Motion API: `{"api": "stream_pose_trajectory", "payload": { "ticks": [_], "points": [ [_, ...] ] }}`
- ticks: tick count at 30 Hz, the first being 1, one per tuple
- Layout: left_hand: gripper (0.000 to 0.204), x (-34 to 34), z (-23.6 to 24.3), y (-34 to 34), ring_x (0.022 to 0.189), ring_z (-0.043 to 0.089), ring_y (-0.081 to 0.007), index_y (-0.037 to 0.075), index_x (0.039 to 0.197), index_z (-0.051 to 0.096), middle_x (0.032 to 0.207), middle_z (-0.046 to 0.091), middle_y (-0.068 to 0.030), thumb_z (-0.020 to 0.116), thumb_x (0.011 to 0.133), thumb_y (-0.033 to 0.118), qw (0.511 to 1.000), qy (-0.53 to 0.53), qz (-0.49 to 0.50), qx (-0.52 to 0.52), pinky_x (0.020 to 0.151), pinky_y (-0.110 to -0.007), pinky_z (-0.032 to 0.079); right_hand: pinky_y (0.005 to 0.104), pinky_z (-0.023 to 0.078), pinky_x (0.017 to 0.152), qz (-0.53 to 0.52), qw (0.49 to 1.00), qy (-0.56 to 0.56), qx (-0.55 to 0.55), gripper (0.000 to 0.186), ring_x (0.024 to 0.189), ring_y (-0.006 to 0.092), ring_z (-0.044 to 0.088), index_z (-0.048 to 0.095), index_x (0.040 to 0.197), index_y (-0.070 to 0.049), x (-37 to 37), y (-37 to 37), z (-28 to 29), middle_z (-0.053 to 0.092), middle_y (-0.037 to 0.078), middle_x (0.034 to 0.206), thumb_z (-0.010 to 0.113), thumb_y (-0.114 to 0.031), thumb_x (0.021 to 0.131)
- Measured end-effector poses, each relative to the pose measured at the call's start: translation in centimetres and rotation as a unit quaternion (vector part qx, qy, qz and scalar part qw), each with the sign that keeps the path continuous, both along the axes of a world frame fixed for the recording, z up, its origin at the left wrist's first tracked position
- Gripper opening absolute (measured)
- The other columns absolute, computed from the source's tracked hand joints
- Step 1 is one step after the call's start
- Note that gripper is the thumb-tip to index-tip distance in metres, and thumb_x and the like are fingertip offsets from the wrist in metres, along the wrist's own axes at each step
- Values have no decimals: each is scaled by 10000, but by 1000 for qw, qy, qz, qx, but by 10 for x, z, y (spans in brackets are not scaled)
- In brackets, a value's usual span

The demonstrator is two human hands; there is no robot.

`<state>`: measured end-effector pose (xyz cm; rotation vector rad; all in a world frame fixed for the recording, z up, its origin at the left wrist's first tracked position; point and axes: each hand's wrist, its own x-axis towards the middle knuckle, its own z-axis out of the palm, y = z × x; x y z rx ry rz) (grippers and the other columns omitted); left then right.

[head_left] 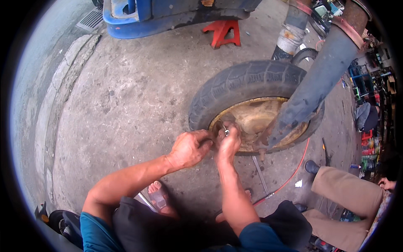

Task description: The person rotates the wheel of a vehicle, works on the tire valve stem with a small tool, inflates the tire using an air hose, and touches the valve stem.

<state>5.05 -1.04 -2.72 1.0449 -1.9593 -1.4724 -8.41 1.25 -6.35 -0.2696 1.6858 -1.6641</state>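
A black tyre on a rusty yellow rim stands tilted in front of me. My right hand is closed at the rim's near left edge, with a small shiny metal piece poking out of the fist. The rest of that piece is hidden by the fingers. Just to the left, my left hand has its fingers curled and pressed together against the tyre's lower left side. Whatever those fingertips hold cannot be made out.
A thick grey-blue post crosses the wheel's right side. Beyond are a blue vehicle body and a red stand. A flat metal bar and red hose lie below the wheel. Someone in tan trousers sits at right.
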Motion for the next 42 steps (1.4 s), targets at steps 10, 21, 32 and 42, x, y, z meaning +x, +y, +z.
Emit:
{"api": "stream_pose_trajectory", "payload": {
  "ticks": [10,21,32,42],
  "points": [
    [296,-10,6,-5,840,611,-310,10,1045,580,932,617,-170,559,776,131,974,-53,-81,-206,728,-392,498,305,426,784,83,996,3,-30,461,910,159,495,528,1039,-43,-13,12,-9,527,78,967,385,-464,915],
    [328,-49,0,-25,764,590,-256,-9,941,596,917,575,-136,565,637,110,822,-97,-171,-534,598,-344,521,372,339,1000,164,937,-277,-135,907,1152,217,438,436,1242,0,-31,18,1,500,74,1193,242,-766,797],
    [291,-68,5,-23,675,572,-187,29,868,599,755,579,-60,573,606,154,678,-200,-206,-677,531,-282,450,373,366,965,157,869,-398,-250,516,1092,225,490,507,1137,-92,-33,22,-28,542,58,1123,258,-501,944],
    [255,-81,21,-23,804,623,-207,56,921,633,828,618,-64,601,679,128,704,-300,-327,-554,628,-276,505,345,393,955,154,904,-325,-231,366,1120,209,487,496,1148,-100,-28,24,-63,531,66,1167,340,-359,943]
  ]
}}
